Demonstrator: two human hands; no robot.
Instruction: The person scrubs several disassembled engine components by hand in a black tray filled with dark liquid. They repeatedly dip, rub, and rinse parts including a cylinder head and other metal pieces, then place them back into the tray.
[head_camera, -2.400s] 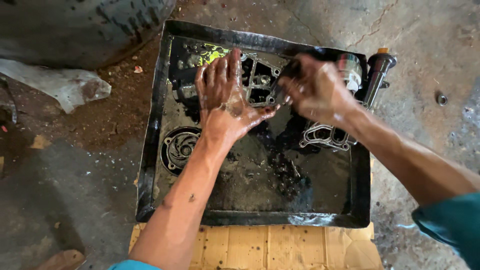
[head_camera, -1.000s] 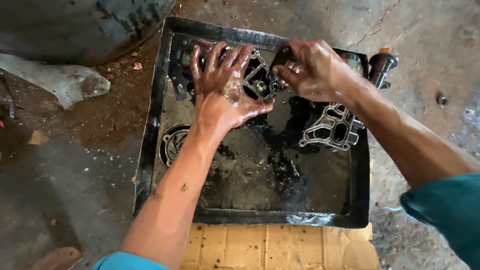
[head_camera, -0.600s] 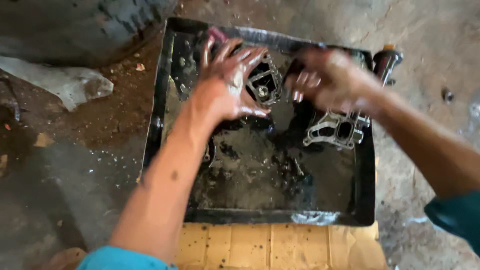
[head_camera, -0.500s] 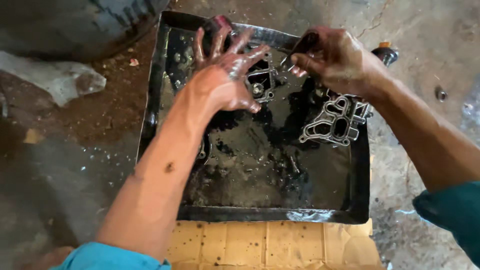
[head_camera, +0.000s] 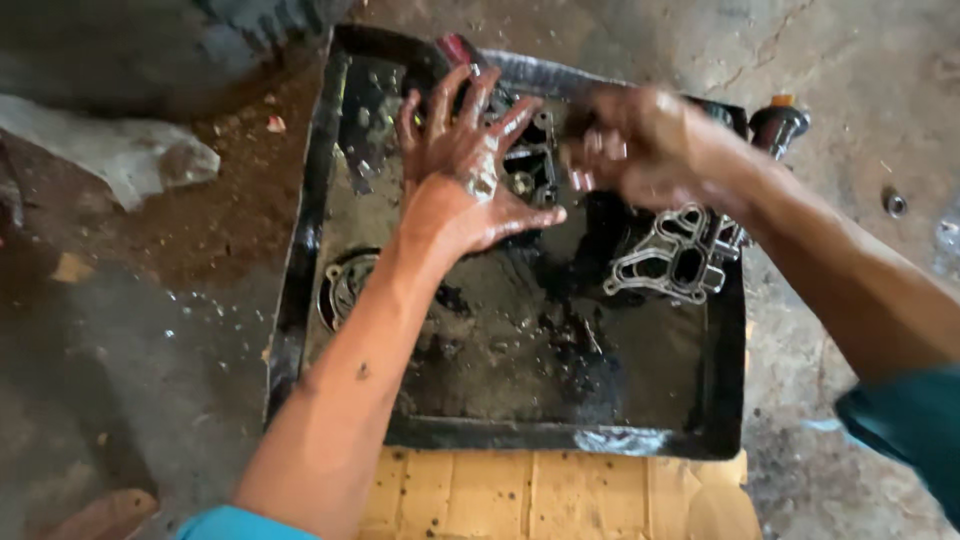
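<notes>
The left hand (head_camera: 462, 185) lies fingers-spread on a greasy dark metal engine casting (head_camera: 525, 165), steadying it in the black oily tray (head_camera: 300, 270); the blurred right hand (head_camera: 635, 145) (grip unclear) hovers beside.

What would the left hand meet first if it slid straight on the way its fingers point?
Likely the far wall of the black oily metal tray, just past the left hand; depth is unclear.

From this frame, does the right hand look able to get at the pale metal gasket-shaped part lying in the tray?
Probably yes. The right hand, blurred, is just above the pale metal part, which lies uncovered in the black tray. The left hand presses elsewhere, on a dark part.
</notes>
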